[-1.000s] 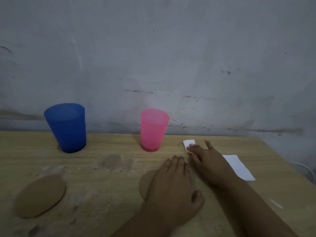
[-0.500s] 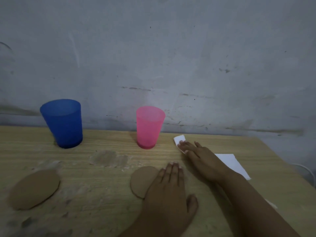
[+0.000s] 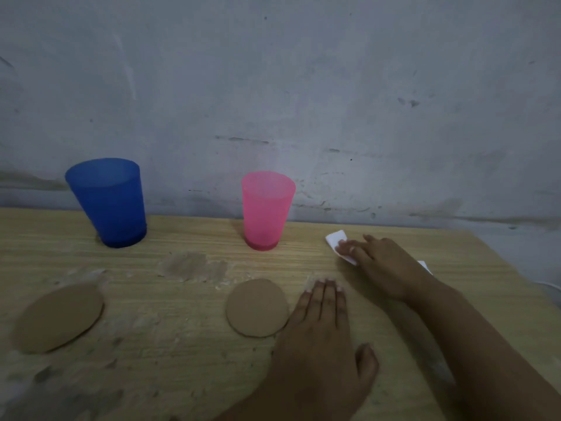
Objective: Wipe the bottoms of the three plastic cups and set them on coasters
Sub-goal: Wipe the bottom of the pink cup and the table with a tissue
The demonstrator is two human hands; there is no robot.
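Observation:
A blue plastic cup (image 3: 110, 205) stands upright at the back left of the wooden table (image 3: 182, 360). A pink plastic cup (image 3: 266, 211) stands upright at the back centre. Two round brown coasters lie flat, one at the left (image 3: 59, 317) and one in the middle (image 3: 256, 308). My left hand (image 3: 321, 344) lies flat, palm down, just right of the middle coaster and holds nothing. My right hand (image 3: 385, 265) reaches forward right of the pink cup, with its fingertips closed on a small white tissue (image 3: 335, 240) whose far corner lifts off the table.
A second white sheet (image 3: 424, 266) peeks out behind my right wrist. A grey stained wall (image 3: 303, 101) rises right behind the cups. The table's right edge (image 3: 516, 268) runs diagonally near my right arm. Pale scuffed patches (image 3: 192, 265) mark the tabletop.
My left hand has drawn back off the middle coaster, which now shows whole. My right hand stays on the white tissue.

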